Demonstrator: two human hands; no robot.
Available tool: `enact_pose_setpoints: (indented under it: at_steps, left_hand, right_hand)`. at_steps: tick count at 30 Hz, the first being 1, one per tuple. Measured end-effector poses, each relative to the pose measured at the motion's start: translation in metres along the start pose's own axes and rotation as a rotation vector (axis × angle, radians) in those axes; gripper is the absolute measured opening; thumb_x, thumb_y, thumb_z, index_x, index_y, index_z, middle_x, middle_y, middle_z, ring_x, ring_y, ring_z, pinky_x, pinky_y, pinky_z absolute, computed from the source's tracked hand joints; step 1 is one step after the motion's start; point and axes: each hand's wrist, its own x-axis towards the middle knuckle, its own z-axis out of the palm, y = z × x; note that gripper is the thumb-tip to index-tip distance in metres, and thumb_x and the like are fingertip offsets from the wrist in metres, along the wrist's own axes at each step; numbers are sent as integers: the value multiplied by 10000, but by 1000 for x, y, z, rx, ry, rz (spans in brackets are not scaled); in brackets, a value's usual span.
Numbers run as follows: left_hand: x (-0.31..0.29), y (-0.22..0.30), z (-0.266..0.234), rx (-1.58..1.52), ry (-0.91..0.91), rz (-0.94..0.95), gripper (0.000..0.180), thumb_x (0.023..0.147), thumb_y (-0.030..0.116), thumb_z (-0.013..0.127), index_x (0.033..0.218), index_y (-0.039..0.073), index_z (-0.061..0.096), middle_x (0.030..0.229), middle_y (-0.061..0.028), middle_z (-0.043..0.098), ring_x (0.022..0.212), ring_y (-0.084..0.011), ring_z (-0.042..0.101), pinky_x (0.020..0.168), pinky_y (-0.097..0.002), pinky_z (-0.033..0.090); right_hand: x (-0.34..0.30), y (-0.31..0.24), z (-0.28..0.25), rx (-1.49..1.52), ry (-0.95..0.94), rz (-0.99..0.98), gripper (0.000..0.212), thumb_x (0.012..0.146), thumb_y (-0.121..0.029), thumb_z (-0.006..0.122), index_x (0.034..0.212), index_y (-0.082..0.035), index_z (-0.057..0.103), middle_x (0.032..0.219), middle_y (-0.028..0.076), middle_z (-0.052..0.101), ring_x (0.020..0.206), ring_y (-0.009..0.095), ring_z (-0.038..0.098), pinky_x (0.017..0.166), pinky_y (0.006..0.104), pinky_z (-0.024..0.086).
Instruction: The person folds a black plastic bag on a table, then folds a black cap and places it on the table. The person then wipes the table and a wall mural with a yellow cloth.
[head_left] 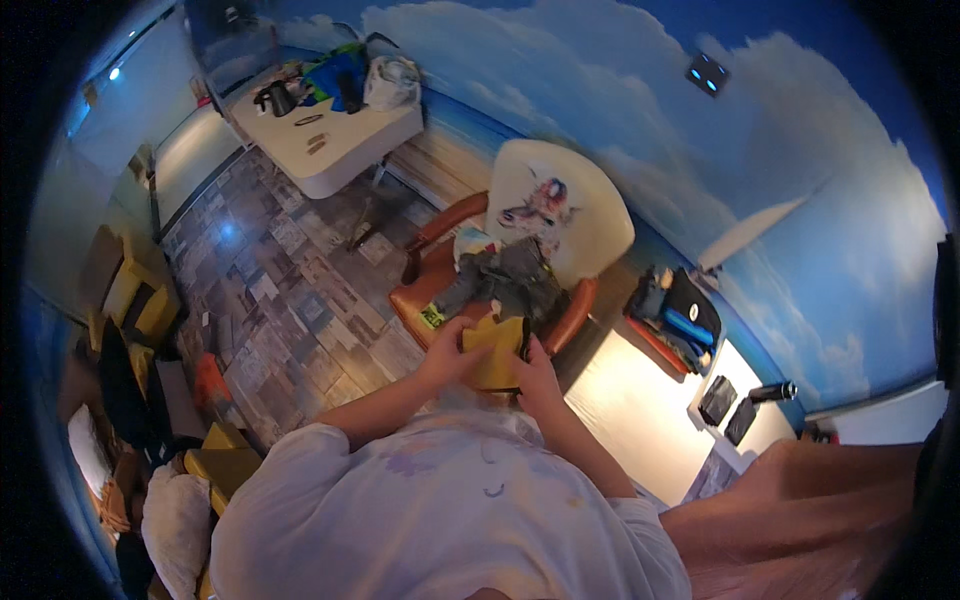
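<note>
Hands hold one yellow cloth [497, 350] in front of the chest: the left hand [450, 355] grips its left edge, the right hand [535, 378] pinches its right edge. The cloth looks soft, flat and roughly square. Just beyond it stands an armchair [575, 215] with brown leather arms and a cream rounded back, where grey crumpled jeans [505, 280] lie on the seat.

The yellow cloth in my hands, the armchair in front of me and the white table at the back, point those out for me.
yellow cloth [495, 350], head view, middle of the fabric between both hands.
armchair [575, 215], head view, its pale backrest.
white table [345, 150], head view, bare part of the top.
</note>
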Motion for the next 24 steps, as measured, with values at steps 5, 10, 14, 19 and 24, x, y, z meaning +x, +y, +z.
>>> enact_pose_setpoints:
  at_steps: [5, 10, 14, 19, 24]
  left_hand:
    - [-34, 29, -112, -200, 200, 273, 422, 964, 77, 718, 1328, 78, 505, 1125, -50, 657, 1036, -160, 640, 870, -312, 543]
    - [-62, 63, -258, -244, 377, 173, 455, 969, 51, 696, 1373, 81, 491, 1122, -57, 673, 1010, -154, 645, 867, -310, 538]
    - [-81, 86, -343, -356, 403, 281, 432, 975, 65, 692, 1369, 62, 514, 1114, -52, 684, 1003, -151, 645, 884, -319, 532]
    - [-83, 86, -414, -393, 363, 343, 262, 992, 82, 675, 1244, 50, 607, 1115, -37, 685, 998, -128, 634, 883, -309, 521]
    - [-60, 90, -449, -430, 448, 421, 190, 1004, 69, 662, 1187, 41, 619, 1056, -15, 684, 952, -82, 620, 859, -241, 495]
  right_hand:
    - [51, 18, 100, -369, -54, 40, 355, 952, -56, 686, 1297, -26, 609, 1186, 65, 696, 1000, 180, 674, 890, 326, 542]
    - [110, 48, 224, -508, -145, -77, 263, 989, -119, 678, 1226, -8, 651, 1127, 57, 708, 979, 159, 657, 872, 310, 528]
    - [130, 61, 315, -353, -301, -175, 262, 991, -126, 686, 1220, -3, 657, 1135, 51, 710, 998, 133, 651, 875, 301, 528]
    - [162, 59, 387, -405, -392, -160, 367, 917, -161, 775, 1223, 6, 660, 1112, 62, 729, 986, 148, 673, 892, 319, 537]
    - [208, 44, 437, -425, -470, -238, 371, 944, -107, 734, 1282, -2, 625, 1193, 65, 695, 1041, 152, 649, 915, 310, 525]
